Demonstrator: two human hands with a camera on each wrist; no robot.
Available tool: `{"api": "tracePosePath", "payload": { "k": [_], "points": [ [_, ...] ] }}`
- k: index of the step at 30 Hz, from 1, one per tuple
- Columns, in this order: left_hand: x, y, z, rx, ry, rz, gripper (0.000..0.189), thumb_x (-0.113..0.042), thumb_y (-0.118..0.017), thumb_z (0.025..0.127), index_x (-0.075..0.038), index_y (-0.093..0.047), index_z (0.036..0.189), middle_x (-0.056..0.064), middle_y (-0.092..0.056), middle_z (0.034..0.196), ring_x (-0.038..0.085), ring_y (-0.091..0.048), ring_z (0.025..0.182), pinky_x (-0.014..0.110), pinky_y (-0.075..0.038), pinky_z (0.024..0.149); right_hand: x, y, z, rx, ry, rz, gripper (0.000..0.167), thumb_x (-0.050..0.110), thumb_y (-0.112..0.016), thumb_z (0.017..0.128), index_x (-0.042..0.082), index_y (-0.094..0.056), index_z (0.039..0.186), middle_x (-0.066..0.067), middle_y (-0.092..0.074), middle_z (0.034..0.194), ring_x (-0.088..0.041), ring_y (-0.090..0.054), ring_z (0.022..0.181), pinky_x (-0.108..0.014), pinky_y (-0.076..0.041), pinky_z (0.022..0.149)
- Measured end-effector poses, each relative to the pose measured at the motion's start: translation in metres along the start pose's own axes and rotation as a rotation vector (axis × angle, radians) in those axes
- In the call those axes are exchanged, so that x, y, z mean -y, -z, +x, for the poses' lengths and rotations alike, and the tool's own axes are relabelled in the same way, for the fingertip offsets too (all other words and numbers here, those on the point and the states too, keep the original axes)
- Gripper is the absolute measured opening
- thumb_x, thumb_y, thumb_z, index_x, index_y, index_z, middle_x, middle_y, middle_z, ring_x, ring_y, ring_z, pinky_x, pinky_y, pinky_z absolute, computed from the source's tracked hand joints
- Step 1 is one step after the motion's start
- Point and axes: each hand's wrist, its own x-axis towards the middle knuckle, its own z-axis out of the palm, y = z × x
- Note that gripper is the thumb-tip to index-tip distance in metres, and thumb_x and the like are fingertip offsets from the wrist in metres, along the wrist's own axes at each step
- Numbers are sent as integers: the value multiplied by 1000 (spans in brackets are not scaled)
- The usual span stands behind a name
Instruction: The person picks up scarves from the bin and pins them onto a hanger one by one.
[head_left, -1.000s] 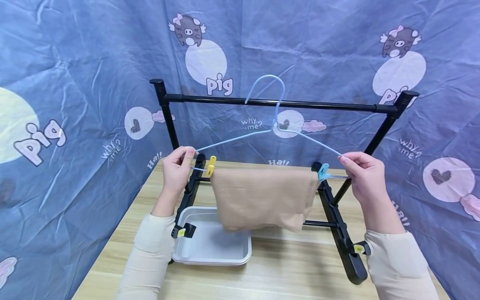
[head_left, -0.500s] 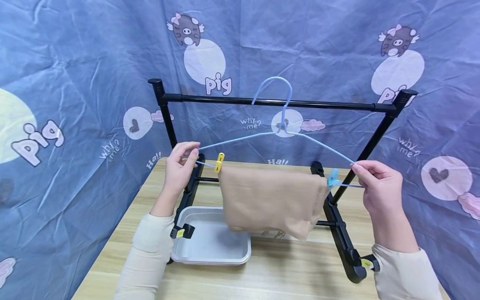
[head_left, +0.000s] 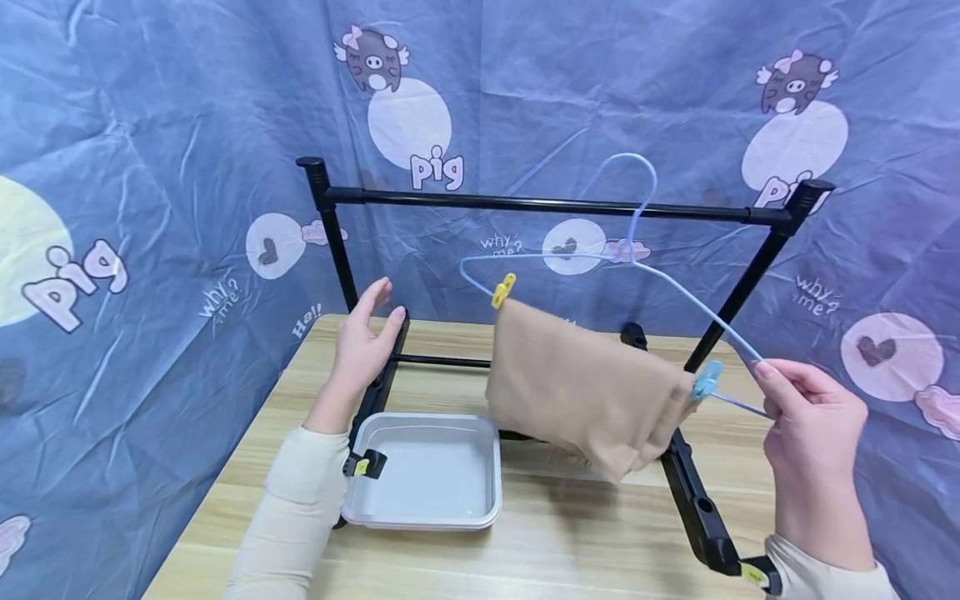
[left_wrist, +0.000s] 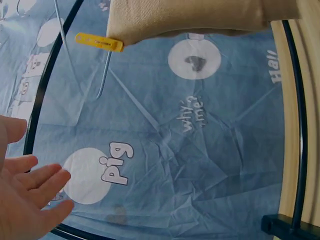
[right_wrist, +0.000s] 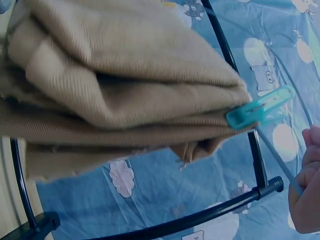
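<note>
My right hand (head_left: 817, 425) grips the right corner of a light-blue wire hanger (head_left: 693, 300), which tilts down toward that side. Over its lower bar hangs a folded tan cloth (head_left: 585, 383). A yellow clothespin (head_left: 503, 291) clips the cloth at its left end, a blue clothespin (head_left: 707, 381) at its right; the right wrist view shows the cloth's folded layers (right_wrist: 140, 100) close up. Off to the left, my left hand (head_left: 362, 342) holds nothing, thumb and fingers spread apart from the hanger. In the left wrist view its fingers (left_wrist: 42, 185) are extended.
A black rack (head_left: 525, 202) stands on the wooden table (head_left: 585, 550), its top bar behind the hanger's hook. A pale grey plastic tray (head_left: 423, 527) sits at the rack's left foot. Blue patterned fabric (head_left: 187, 167) surrounds the table.
My left hand has let go of the hanger's left corner. With the right hand, the hanger and cloth have shifted right, tilting down on the right and swinging up on the left.
</note>
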Motion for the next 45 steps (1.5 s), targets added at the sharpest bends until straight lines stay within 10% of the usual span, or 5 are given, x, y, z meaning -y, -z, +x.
{"api": "tracePosePath", "payload": {
  "k": [8, 17, 45],
  "points": [
    [8, -2, -3, 134, 41, 299, 64, -33, -52, 84, -1, -27, 133, 18, -23, 137, 32, -19, 124, 50, -6, 97, 6, 6, -4, -208, 46, 8, 10, -20, -65, 62, -19, -60, 70, -13, -52, 47, -12, -29, 31, -17, -22, 32],
    [13, -6, -9, 275, 59, 557, 76, -50, -47, 82, -4, -20, 136, 20, -13, 139, 33, -12, 126, 51, -5, 97, 5, 16, -2, -383, 33, 33, 14, -18, -69, 58, -18, -60, 69, -10, -49, 43, -12, -28, 29, -18, -21, 30],
    [21, -10, -17, 472, 137, 734, 87, -69, -33, 75, -11, -14, 138, 18, -5, 141, 29, 4, 127, 53, 11, 93, -17, 44, 1, -592, -73, -78, 4, -10, -67, 66, -8, -63, 67, -5, -51, 50, -8, -40, 38, -16, -23, 33]
  ]
}}
